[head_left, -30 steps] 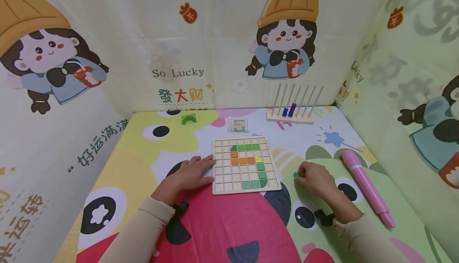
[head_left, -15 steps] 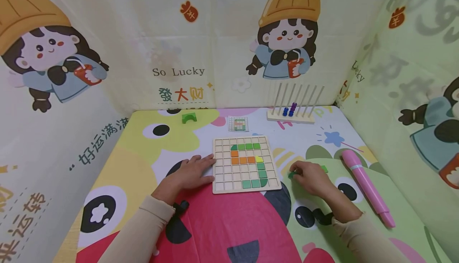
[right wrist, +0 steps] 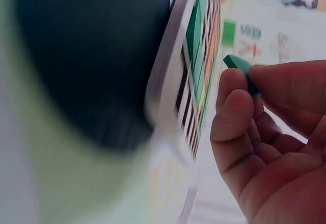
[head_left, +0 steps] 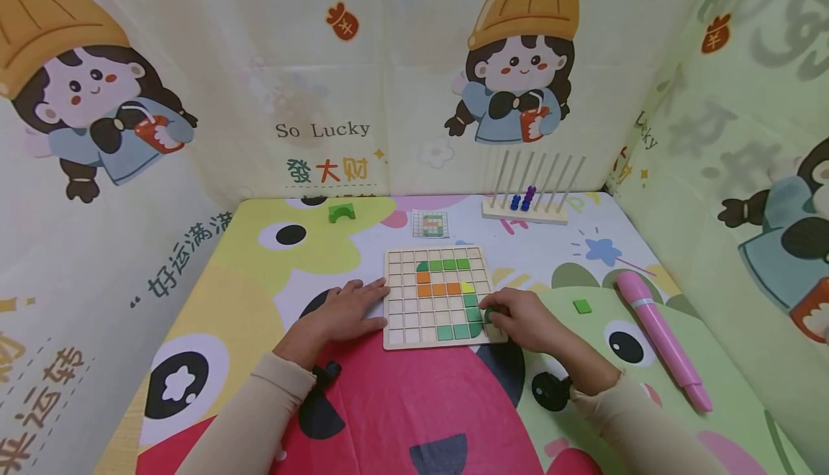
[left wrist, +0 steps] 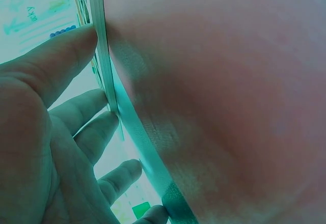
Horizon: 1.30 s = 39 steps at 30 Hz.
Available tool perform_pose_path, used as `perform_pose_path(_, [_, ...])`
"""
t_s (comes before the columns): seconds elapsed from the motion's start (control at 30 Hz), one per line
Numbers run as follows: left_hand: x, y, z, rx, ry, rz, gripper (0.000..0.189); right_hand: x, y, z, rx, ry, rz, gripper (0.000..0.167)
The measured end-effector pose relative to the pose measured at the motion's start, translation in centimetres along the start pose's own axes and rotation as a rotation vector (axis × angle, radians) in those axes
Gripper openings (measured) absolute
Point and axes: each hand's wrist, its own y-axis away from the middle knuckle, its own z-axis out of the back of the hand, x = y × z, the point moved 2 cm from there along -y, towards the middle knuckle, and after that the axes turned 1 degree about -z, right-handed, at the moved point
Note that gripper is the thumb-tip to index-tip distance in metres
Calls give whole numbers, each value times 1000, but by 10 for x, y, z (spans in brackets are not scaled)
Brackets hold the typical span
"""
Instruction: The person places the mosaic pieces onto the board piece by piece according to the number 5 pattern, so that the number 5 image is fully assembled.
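Observation:
A square wooden grid board (head_left: 401, 309) lies on the table, with green, orange and yellow tiles set in its cells. My left hand (head_left: 346, 314) rests on the table, its fingertips against the board's left edge. In the left wrist view, the fingers (left wrist: 74, 53) are spread along the board's side (left wrist: 99, 35). My right hand (head_left: 527, 322) holds a small dark green tile (right wrist: 238, 63) between thumb and fingertips, over the board's right edge. One side of that tile looks curved. Fingers partly hide it and the nearby cells.
To the right lie a loose green tile (head_left: 582, 306) and a fat pink pen-shaped object (head_left: 667, 345). Behind the board are a small pattern card (head_left: 429, 224), a green arch block (head_left: 341, 214) and a peg rack (head_left: 524, 212) with blue and purple beads. Printed cloth walls surround the table.
The right hand has carried the dark green tile left from the table to the board's right edge, uncovering the loose green tile. My left hand has stayed in place.

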Motion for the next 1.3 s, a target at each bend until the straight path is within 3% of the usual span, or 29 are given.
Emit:
perform_pose_path(0.3, [0,2,3,9,14,6,79,34,-25,-29,89,-69,144,12])
perform_pose_path(0.8, [1,0,4,21,14,-1,79,59,-53,-51,214,-22,232,10])
perform_pose_path(1.3, [0,0,5,12,13,-7,76,64,-50,-65,136,102,226,4])
